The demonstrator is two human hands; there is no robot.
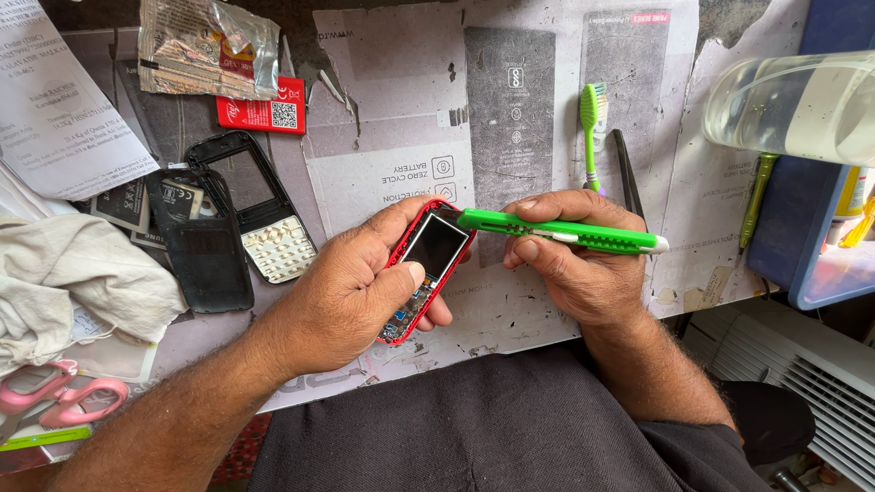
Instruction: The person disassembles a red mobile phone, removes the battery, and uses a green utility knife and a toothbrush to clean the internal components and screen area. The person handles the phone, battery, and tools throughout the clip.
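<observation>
Head view: at far left lie pink scissors (56, 401) and a pale cloth (77, 278); next, a black phone cover (210, 264) and a keypad frame (264, 228) on the paper-covered table (383, 109); the left hand (351, 292) grips a red phone (428, 264) above the table's near edge, thumb on its face, fingers curled behind; the right hand (570, 260) closes around a green cutter (565, 233), its tip touching the phone's top corner; beyond stands a green toothbrush (592, 128); a clear bottle (793, 105) lies at far right.
</observation>
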